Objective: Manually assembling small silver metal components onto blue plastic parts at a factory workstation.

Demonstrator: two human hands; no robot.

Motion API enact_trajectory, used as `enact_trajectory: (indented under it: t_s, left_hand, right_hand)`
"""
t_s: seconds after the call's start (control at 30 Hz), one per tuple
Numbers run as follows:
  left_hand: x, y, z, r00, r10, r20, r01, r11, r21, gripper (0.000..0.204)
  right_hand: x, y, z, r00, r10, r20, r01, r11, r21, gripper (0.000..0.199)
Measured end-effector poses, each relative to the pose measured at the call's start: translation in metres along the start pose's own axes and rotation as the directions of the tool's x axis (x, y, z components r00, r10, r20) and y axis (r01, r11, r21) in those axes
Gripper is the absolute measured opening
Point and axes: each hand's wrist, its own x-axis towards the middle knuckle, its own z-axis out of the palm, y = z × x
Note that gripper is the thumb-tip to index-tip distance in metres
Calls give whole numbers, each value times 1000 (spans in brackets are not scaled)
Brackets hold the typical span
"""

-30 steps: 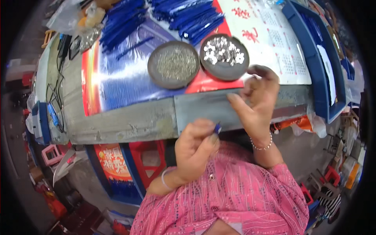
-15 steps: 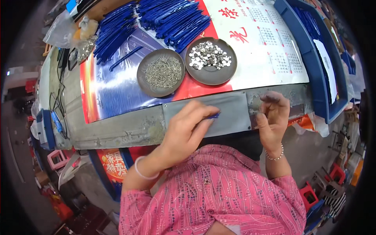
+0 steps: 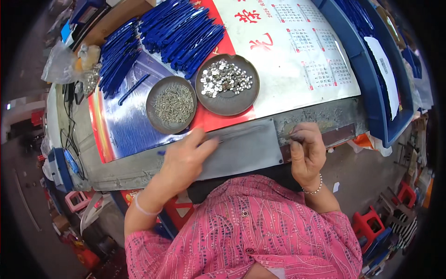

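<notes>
Grey metal plate (image 3: 246, 149) between hands

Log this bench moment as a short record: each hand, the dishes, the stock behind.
left hand: lies on grey metal plate, slim blue piece under it
right hand: fingers pinched, contents too small to tell
left dish: thin metal pins
right dish: shiny round metal bits
behind: heaps of blue strips

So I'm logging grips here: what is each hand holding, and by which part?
The left hand holds a thin blue strip, gripped along its middle; only one end shows. The right hand pinches something too small to identify between thumb and fingertips.
</notes>
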Motion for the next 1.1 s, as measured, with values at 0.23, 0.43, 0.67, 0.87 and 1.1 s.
enact_trajectory:
  t_s: [0.23,0.43,0.67,0.87,1.1]
  left_hand:
    - [7,17,5,996,-77,-54,74,996,-43,32]
    - [42,25,17,999,33,29,-33,999,15,25]
    - [-3,25,20,959,-122,-256,-9,889,-458,21]
    - [-35,67,23,876,-482,-36,39,145,-989,28]
    - [-55,79,54,699,-306,-647,-138,829,-542,28]
  right_hand:
    - [2,-9,5,994,-84,69,85,996,-13,11]
    - [4,-28,5,966,-40,257,47,999,-20,11]
    - [2,-56,39,892,194,408,-220,975,18,13]
    - [11,-63,62,939,31,343,-111,970,217,13]
    - [6,-71,85,947,-152,281,69,956,286,12]
